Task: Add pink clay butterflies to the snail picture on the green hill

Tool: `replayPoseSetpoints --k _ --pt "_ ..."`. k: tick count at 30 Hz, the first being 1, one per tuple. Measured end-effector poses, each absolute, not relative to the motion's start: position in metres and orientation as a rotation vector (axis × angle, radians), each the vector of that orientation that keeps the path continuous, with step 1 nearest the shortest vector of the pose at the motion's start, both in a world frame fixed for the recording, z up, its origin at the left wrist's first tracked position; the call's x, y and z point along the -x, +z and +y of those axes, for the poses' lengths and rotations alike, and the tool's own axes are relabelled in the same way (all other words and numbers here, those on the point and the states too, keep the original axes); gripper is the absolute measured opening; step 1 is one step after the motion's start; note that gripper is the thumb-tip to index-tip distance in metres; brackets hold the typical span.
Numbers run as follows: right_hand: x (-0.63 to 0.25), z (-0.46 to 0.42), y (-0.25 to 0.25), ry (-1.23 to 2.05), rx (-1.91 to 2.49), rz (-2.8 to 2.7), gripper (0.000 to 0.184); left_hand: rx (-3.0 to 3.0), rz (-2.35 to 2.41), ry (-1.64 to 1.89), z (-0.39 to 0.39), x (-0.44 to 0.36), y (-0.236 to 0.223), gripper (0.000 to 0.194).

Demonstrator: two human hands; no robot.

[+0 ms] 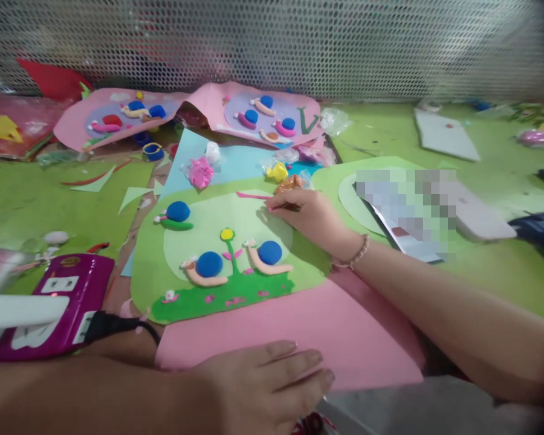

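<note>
My right hand (pixel 299 211) is closed in a pinch over the green card picture (pixel 140 266), at the right end of a thin pink clay strip (pixel 252 195). Its fingers hide that end of the strip. On the picture are a green clay snail (pixel 176 216) with a blue shell and two beige snails (pixel 208 269) (pixel 272 257), also blue-shelled. Between the beige ones stands a yellow clay flower (pixel 227 234) on a green stem. My left hand (pixel 263 386) lies with fingers spread at the near edge of the pink sheet (pixel 299 338), holding nothing.
Pink (pixel 201 172), yellow (pixel 277 172) and brown clay lumps (pixel 290 184) sit behind the picture. Two finished-looking snail cards (pixel 118 118) (pixel 272 115) lean near the perforated metal panel (pixel 272 48). A purple power strip (pixel 72 302) is at left; a partly blurred phone-like object (pixel 399 229) lies right.
</note>
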State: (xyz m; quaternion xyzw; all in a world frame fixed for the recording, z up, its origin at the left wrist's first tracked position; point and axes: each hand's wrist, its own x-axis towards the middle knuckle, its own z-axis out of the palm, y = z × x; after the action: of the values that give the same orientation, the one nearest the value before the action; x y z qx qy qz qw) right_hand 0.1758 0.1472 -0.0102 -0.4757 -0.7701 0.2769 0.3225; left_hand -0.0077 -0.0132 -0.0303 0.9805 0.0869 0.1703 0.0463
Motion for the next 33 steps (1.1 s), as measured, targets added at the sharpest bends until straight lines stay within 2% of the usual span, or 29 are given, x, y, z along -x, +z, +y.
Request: replayPoseSetpoints --k 9,24,31,33 --pt "-0.1780 0.1493 -0.0114 0.443 1.176 -2.247 0.019 -3.006 0.305 0.383 -0.0168 0.0063 -0.0255 0.041" --pt "-0.1772 0.1504 -0.0146 0.476 1.127 -2.235 0.017 -2.951 0.322 0.409 -0.0187 0.0058 -0.0281 0.036" --pt "-0.1786 0.1446 -0.0095 0.620 1.172 -2.184 0.019 -2.976 0.341 0.377 -0.0185 0.0069 -0.0244 0.034" --pt "-0.1804 0.1433 -0.0094 0.557 1.164 -2.204 0.019 -2.966 0.343 0.389 -0.0194 0.0069 -0.0258 0.034"
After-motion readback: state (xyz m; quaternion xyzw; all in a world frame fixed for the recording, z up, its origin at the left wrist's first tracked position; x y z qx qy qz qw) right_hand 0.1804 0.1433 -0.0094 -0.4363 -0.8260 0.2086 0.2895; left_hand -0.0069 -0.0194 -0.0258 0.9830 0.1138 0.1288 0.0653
